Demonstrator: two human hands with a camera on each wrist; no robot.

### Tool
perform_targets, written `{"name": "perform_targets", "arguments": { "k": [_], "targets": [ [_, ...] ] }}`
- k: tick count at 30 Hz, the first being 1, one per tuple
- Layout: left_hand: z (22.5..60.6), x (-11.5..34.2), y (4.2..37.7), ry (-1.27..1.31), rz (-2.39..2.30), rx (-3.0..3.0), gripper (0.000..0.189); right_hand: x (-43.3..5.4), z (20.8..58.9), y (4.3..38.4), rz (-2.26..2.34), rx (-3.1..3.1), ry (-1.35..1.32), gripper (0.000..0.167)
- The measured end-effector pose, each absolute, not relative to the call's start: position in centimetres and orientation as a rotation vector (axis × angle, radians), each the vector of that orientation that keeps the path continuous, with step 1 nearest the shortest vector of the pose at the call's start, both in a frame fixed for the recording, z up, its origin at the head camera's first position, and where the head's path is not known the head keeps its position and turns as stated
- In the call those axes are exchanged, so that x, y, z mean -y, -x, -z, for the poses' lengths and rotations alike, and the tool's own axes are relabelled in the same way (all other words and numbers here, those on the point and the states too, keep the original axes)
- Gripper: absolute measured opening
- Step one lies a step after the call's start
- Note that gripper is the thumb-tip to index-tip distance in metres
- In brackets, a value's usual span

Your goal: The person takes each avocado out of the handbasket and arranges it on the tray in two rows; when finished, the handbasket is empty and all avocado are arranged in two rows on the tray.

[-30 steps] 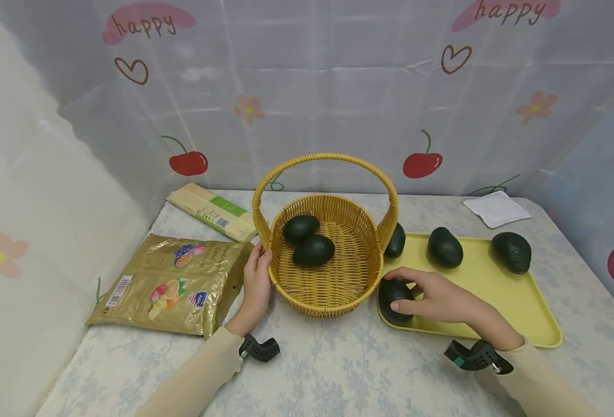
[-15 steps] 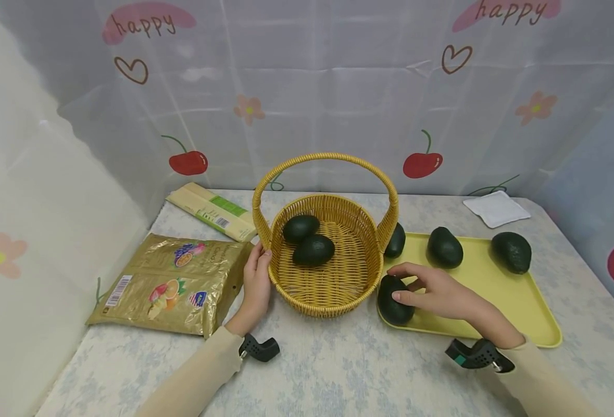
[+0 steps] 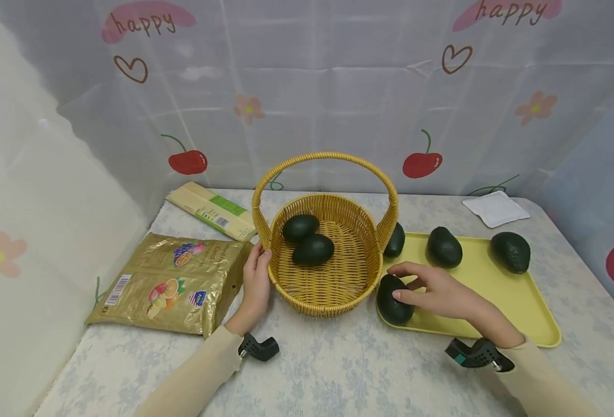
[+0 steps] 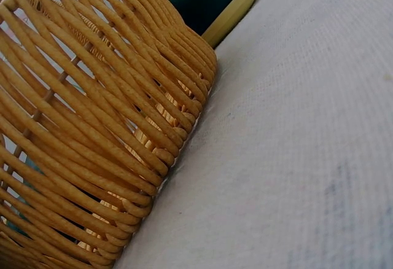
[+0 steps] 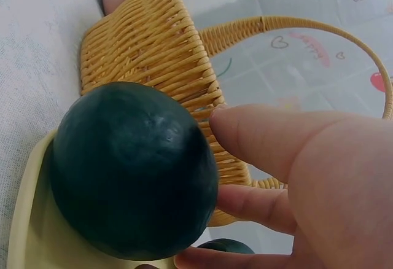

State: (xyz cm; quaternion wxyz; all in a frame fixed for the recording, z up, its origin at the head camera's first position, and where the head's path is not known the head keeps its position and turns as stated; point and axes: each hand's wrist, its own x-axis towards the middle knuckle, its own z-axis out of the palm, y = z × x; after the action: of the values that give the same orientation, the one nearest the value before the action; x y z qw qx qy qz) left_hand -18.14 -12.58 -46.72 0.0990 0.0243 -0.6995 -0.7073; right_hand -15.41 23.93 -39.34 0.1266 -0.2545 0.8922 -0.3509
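The right hand (image 3: 439, 292) is partly open, its thumb and fingers spread around a dark green avocado (image 3: 395, 300) with no firm hold, and that avocado sits in the near left corner of the yellow tray (image 3: 494, 295). The left hand (image 3: 257, 284) rests with fairly straight fingers on the side of the yellow basket (image 3: 345, 275), which stands on the tabletop (image 3: 333, 370) with two avocados (image 3: 313, 250) inside. A shiny gold bag (image 3: 176, 284) lies just beside the left hand.

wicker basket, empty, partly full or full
Partly full: two avocados lie toward the left side of the wicker basket, leaving much of its woven bottom bare.
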Motion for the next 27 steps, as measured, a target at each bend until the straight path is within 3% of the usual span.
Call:
{"name": "perform_targets", "arguments": {
  "k": [15, 27],
  "targets": [
    [46.7, 12.5, 18.1, -0.079, 2.089, 2.062, 0.048, -24.1, 38.3, 15.4, 1.047, -2.685, 0.790, 0.044],
    [46.8, 12.6, 18.2, -0.082, 2.084, 2.070, 0.048, -21.2, 33.9, 16.4, 0.913, -2.691, 1.100, 0.041]
  ]
}}
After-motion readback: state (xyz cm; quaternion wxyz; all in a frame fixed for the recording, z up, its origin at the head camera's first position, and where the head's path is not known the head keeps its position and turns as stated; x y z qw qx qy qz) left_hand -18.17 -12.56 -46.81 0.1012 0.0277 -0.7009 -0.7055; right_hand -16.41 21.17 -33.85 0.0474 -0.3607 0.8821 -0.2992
